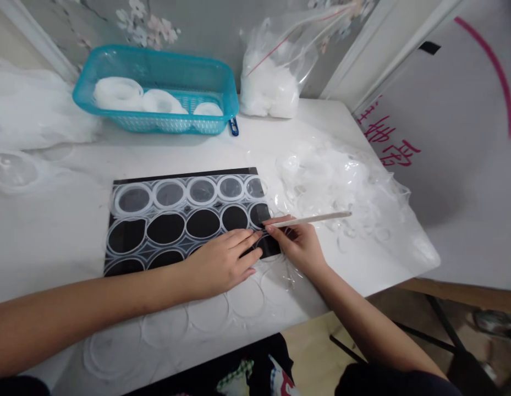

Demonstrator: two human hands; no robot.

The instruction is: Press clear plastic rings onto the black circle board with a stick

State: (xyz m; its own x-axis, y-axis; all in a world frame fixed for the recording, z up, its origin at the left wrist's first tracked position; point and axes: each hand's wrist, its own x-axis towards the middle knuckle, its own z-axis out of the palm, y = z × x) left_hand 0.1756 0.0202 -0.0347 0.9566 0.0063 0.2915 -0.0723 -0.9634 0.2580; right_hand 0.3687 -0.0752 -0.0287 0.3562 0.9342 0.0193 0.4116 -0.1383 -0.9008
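Note:
A clear plastic sheet with rows of white-edged round cut-outs lies over a black mat on the white table. My left hand rests on it, palm down with fingers stretched out, covering part of the lower rows. By the right end of the sheet, my right hand is closed on a thin pale stick-like tool, which slants up to the right. Its thumb and fingertips touch the sheet's edge. The upper row of circles holds clear discs, while the circles below show plain black. More sheet hangs toward my body.
Behind the mat stands a blue plastic basket with stacks of white rings. A zip bag with white contents leans beside it, near a small blue clip. Clear plastic scraps pile up at right; white bundles lie at left.

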